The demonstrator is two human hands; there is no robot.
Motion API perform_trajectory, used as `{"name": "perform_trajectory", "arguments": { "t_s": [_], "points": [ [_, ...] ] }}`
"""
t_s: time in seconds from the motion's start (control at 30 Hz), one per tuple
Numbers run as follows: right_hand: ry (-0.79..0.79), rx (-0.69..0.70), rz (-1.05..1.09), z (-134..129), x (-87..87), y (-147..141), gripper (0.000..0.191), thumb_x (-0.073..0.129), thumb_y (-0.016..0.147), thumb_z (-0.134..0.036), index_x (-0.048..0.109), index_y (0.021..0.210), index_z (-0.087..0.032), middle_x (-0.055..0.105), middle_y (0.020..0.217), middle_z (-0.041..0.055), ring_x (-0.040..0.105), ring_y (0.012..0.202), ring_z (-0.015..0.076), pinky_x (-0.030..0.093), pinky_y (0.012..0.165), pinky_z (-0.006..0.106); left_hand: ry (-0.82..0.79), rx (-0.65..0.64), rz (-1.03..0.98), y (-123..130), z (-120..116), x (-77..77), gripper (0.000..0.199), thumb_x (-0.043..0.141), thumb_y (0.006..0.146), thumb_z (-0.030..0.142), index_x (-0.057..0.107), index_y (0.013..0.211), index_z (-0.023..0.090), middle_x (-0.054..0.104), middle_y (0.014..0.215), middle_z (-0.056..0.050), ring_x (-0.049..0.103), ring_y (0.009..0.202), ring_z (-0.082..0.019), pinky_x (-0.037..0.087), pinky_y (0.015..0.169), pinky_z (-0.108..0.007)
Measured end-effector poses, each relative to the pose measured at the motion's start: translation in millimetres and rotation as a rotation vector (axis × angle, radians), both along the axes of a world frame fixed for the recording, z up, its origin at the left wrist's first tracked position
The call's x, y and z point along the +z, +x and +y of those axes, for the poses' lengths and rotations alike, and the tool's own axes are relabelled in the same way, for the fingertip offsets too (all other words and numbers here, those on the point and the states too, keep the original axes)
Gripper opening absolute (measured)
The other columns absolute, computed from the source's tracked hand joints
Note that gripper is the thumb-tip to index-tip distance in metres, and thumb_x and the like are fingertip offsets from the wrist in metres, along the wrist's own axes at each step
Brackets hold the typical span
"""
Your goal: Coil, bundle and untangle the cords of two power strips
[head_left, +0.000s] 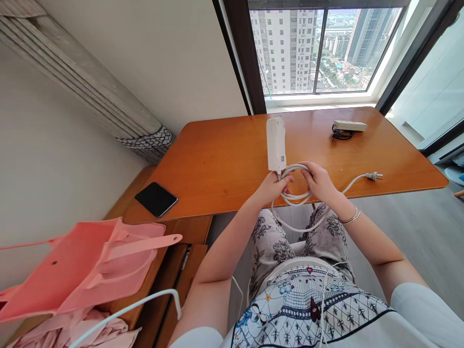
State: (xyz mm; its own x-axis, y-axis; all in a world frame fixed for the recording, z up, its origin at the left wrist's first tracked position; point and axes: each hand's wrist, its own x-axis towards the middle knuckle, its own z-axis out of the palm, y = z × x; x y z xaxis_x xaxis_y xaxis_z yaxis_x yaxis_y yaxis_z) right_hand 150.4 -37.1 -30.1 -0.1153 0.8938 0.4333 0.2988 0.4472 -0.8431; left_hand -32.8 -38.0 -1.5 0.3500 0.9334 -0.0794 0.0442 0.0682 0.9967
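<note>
Right at the bench's near edge, a white cord (pixel 295 195) is wound into a small coil between both hands. The left hand (pixel 272 187) is closed around the coil's left side, just below the white power strip (pixel 276 143), which stands up on end from that grip and tilts a little away over the bench (pixel 217 159). The right hand (pixel 319 181) curls over the coil's right side, fingers wrapped on the loops. One slack loop of cord hangs below the hands toward the lap. From the right hand the cord runs out to the right across the wood and ends in a plug (pixel 374 176) lying flat near the bench's front edge. Farther back, near the window, a second strip (pixel 350 125) lies beside its bundled black cable (pixel 340 135). A dark tablet (pixel 156 198) rests on the lower cabinet to the left, and a pink bag (pixel 83 266) sits nearer, at lower left.
</note>
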Motion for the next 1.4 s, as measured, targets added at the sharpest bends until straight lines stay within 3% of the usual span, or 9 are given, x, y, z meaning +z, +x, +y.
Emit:
{"name": "perform_trajectory", "arguments": {
  "t_s": [0.23, 0.37, 0.43, 0.6, 0.77, 0.97, 1.07, 1.23, 1.4],
  "points": [
    [-0.304, 0.145, 0.302, -4, 5.9, 0, 0.041, 0.067, 0.087, -0.039, 0.066, 0.124, -0.022, 0.058, 0.069, -0.0061, 0.045, 0.05, 0.009, 0.041, 0.048, 0.025, -0.056, -0.023, -0.06, 2, 0, 2.7, 0.036, 0.074, 0.083, 0.05, 0.058, 0.08, 0.018, 0.034, 0.054, 0.01, 0.035, 0.043, -0.005, 0.049, 0.048, -0.021],
    [-0.365, 0.127, 0.548, -15, -1.0, -6, 0.053, 0.081, 0.074, -0.042, 0.065, 0.121, -0.025, 0.066, 0.084, -0.0037, 0.062, 0.075, 0.0121, 0.053, 0.071, 0.027, -0.066, 0.105, -0.129, 8, 0, 0.7, 0.038, 0.071, 0.086, 0.054, 0.059, 0.085, 0.018, 0.032, 0.054, 0.011, 0.032, 0.042, -0.005, 0.043, 0.045, -0.019],
    [-0.49, 0.137, 0.671, -23, -8.5, -10, 0.05, 0.084, 0.072, -0.047, 0.066, 0.114, -0.025, 0.069, 0.087, -0.0016, 0.068, 0.088, 0.0161, 0.056, 0.078, 0.03, -0.052, 0.158, -0.156, 10, -1, 1.1, 0.036, 0.07, 0.088, 0.051, 0.058, 0.085, 0.018, 0.034, 0.055, 0.011, 0.034, 0.042, -0.004, 0.042, 0.045, -0.019],
    [-0.784, 0.205, 0.948, -32, -25.5, -15, 0.041, 0.085, 0.072, -0.05, 0.064, 0.094, -0.023, 0.07, 0.08, 0.0011, 0.073, 0.08, 0.0214, 0.06, 0.068, 0.035, -0.007, 0.19, -0.133, 10, -2, 3.2, 0.028, 0.068, 0.091, 0.043, 0.058, 0.086, 0.017, 0.037, 0.056, 0.01, 0.036, 0.042, -0.004, 0.046, 0.047, -0.019],
    [-0.658, 0.092, 1.059, -26, -16.1, -14, 0.036, 0.087, 0.067, -0.028, 0.058, 0.089, -0.024, 0.063, 0.074, -0.0056, 0.06, 0.061, 0.0104, 0.057, 0.062, 0.027, -0.001, 0.128, -0.027, 6, 1, -0.7, 0.022, 0.072, 0.087, 0.034, 0.057, 0.09, 0.018, 0.045, 0.06, 0.01, 0.046, 0.044, -0.005, 0.053, 0.052, -0.022],
    [-0.453, 0.044, 0.96, -29, 2.5, -18, 0.038, 0.073, 0.076, -0.028, 0.054, 0.108, -0.031, 0.047, 0.07, -0.0105, 0.028, 0.045, 0.0047, 0.04, 0.047, 0.019, 0.108, 0.085, 0.077, 4, 1, -8.0, 0.01, 0.064, 0.085, 0.022, 0.056, 0.09, 0.018, 0.056, 0.069, 0.006, 0.056, 0.047, -0.007, 0.053, 0.056, -0.023],
    [-0.41, 0.01, 0.925, -29, 3.3, -20, 0.039, 0.072, 0.08, -0.04, 0.056, 0.115, -0.033, 0.048, 0.073, -0.0088, 0.024, 0.045, 0.0052, 0.035, 0.044, 0.02, 0.158, 0.1, 0.1, 5, -1, -11.5, 0.006, 0.059, 0.079, 0.015, 0.058, 0.085, 0.017, 0.065, 0.092, 0.0, 0.057, 0.05, -0.005, 0.055, 0.058, -0.024],
    [-0.292, -0.014, 0.763, -27, -4.8, -22, 0.055, 0.066, 0.087, -0.05, 0.054, 0.138, -0.034, 0.037, 0.067, -0.0087, 0.025, 0.046, 0.0079, 0.032, 0.043, 0.022, 0.229, 0.142, 0.166, 5, 1, -19.6, 0.024, 0.056, 0.067, 0.009, 0.067, 0.087, 0.016, 0.065, 0.127, -0.008, 0.063, 0.068, -0.009, 0.056, 0.058, -0.024],
    [-0.249, 0.008, 0.644, -25, -11.8, -17, 0.057, 0.065, 0.089, -0.055, 0.058, 0.14, -0.031, 0.037, 0.064, -0.0079, 0.03, 0.046, 0.0089, 0.034, 0.042, 0.023, 0.263, 0.152, 0.233, 4, 7, -30.4, 0.043, 0.056, 0.067, 0.006, 0.066, 0.108, 0.016, 0.069, 0.118, -0.01, 0.067, 0.074, -0.014, 0.06, 0.082, -0.033]
  ]
}}
